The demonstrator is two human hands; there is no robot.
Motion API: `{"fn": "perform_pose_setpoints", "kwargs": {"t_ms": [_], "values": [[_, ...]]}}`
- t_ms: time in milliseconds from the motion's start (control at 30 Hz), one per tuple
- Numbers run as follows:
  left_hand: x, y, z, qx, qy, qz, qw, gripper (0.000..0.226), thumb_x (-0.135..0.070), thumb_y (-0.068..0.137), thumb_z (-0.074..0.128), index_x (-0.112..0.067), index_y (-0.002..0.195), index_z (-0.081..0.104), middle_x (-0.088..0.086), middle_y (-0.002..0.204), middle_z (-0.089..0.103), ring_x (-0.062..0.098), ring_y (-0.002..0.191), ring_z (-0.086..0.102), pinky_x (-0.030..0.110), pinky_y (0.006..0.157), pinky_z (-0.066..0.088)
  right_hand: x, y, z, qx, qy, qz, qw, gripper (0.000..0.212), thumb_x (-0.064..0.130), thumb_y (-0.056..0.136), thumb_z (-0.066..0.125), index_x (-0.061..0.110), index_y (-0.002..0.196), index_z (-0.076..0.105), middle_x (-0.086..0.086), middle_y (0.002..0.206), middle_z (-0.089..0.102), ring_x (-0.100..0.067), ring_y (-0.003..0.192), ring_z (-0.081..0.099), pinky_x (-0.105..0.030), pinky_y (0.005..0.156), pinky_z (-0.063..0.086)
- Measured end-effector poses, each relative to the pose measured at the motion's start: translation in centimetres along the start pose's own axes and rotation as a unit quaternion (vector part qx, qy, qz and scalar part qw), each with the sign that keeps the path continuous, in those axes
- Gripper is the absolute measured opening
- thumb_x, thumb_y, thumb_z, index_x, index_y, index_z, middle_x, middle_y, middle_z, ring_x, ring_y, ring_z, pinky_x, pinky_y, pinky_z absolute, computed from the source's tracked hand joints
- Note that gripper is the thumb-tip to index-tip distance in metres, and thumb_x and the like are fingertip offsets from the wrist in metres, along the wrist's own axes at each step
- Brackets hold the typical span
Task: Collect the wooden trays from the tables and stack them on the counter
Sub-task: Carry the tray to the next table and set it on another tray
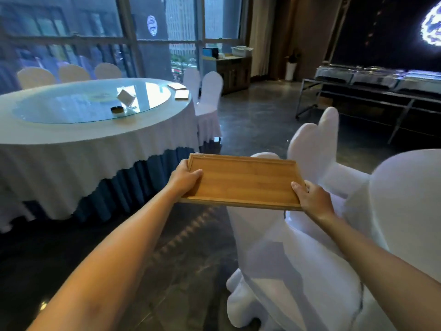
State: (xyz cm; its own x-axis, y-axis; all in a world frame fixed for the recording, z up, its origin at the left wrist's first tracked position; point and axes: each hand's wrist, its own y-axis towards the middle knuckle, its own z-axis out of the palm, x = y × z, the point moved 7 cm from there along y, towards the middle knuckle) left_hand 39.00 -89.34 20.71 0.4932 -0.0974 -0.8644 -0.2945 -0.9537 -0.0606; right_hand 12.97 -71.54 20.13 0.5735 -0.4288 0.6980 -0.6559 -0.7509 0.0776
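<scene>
Both bare forearms reach forward from the bottom corners, and between them a wooden tray [242,183] is held level in the air above the dark floor [186,259]. Left hand [185,179] grasps the tray's left short edge, thumb lying on the inner surface and fingers hidden underneath. Right hand [311,198] grasps the near right corner, thumb over the rim, fingers out of sight below. The tray is shallow, with a raised rim, and carries nothing.

Just below and to the right of the tray stand white-covered chairs [298,259], one directly under its right end.

To the left is a round table [78,134] with a white cloth over a blue skirt and a glass turntable [93,101] in its middle. At the table's far right edge lie two more trays [181,90], side by side, just beyond the turntable's rim. On the turntable sit a white card stand [125,97] and a small dark dish [117,109] near its front edge. More covered chairs ring the table's far side.

Against the windows at the back stands a wooden counter [232,72] with boxes on top, well apart from the held tray. Along the right wall runs a metal stand with chafing dishes [377,76].
</scene>
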Motion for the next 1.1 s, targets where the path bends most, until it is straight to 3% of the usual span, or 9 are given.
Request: {"fn": "perform_pose_setpoints", "kwargs": {"t_ms": [133, 200, 367, 533, 767, 900, 1100], "values": [[4.1, 6.9, -3.2, -0.027, -0.025, -0.024, 0.999, 0.050, -0.029, 0.092, 0.052, -0.012, 0.137, 0.036, 0.012, 0.131, 0.051, 0.024, 0.107, 0.053, 0.038, 0.093, 0.046, 4.8, 6.7, 6.3, 0.014, -0.008, -0.039, 0.999, 0.040, 0.041, 0.095, 0.039, 0.009, 0.105, 0.061, -0.014, 0.097, 0.065, -0.032, 0.090, 0.061, -0.040, 0.081, 0.050], [5.9, 11.2, -4.7, -0.044, -0.035, -0.032, 0.998, 0.050, -0.028, 0.092, 0.052, -0.011, 0.137, 0.036, 0.012, 0.132, 0.051, 0.022, 0.104, 0.051, 0.035, 0.089, 0.045, 7.1, 10.7, 9.8, 0.022, -0.014, -0.059, 0.998, 0.041, 0.037, 0.097, 0.039, 0.006, 0.113, 0.060, -0.013, 0.096, 0.063, -0.028, 0.087, 0.057, -0.034, 0.077, 0.045], [8.0, 23.9, -9.5, -0.077, -0.029, -0.057, 0.995, 0.050, -0.027, 0.091, 0.054, -0.010, 0.136, 0.038, 0.013, 0.131, 0.053, 0.029, 0.116, 0.053, 0.037, 0.094, 0.045, 13.4, 22.2, 18.3, 0.028, 0.011, -0.082, 0.996, 0.039, 0.034, 0.095, 0.046, 0.003, 0.109, 0.065, -0.021, 0.108, 0.068, -0.038, 0.100, 0.061, -0.039, 0.083, 0.046], [7.6, 35.7, -14.6, -0.094, -0.015, -0.059, 0.994, 0.052, -0.024, 0.089, 0.057, -0.009, 0.136, 0.040, 0.015, 0.131, 0.055, 0.031, 0.115, 0.054, 0.038, 0.096, 0.044, 19.1, 32.2, 24.9, 0.048, 0.032, -0.077, 0.995, 0.037, 0.032, 0.094, 0.047, 0.002, 0.105, 0.066, -0.020, 0.103, 0.070, -0.036, 0.096, 0.063, -0.036, 0.079, 0.046], [9.6, 51.7, -17.7, -0.092, 0.009, -0.067, 0.993, 0.055, -0.029, 0.088, 0.058, -0.011, 0.137, 0.040, 0.014, 0.134, 0.054, 0.032, 0.120, 0.053, 0.042, 0.104, 0.044, 24.7, 44.8, 32.7, 0.055, 0.025, -0.071, 0.996, 0.038, 0.032, 0.096, 0.043, 0.006, 0.114, 0.063, -0.016, 0.108, 0.068, -0.021, 0.083, 0.052, -0.027, 0.072, 0.036], [10.8, 62.1, -17.7, -0.075, 0.010, -0.049, 0.996, 0.054, -0.028, 0.090, 0.056, -0.009, 0.137, 0.038, 0.013, 0.133, 0.053, 0.027, 0.112, 0.053, 0.036, 0.091, 0.044, 26.4, 52.3, 37.5, 0.041, 0.024, -0.048, 0.998, 0.037, 0.032, 0.095, 0.044, 0.005, 0.112, 0.064, -0.018, 0.109, 0.069, -0.033, 0.096, 0.061, -0.033, 0.076, 0.042], [10.0, 79.4, -18.6, -0.038, 0.021, -0.042, 0.998, 0.053, -0.029, 0.090, 0.056, -0.011, 0.136, 0.039, 0.015, 0.133, 0.054, 0.032, 0.117, 0.054, 0.040, 0.097, 0.045, 30.3, 65.7, 43.6, 0.009, 0.014, 0.000, 1.000, 0.037, 0.031, 0.095, 0.045, 0.003, 0.112, 0.064, -0.020, 0.111, 0.068, -0.036, 0.103, 0.061, -0.032, 0.075, 0.040]]}}
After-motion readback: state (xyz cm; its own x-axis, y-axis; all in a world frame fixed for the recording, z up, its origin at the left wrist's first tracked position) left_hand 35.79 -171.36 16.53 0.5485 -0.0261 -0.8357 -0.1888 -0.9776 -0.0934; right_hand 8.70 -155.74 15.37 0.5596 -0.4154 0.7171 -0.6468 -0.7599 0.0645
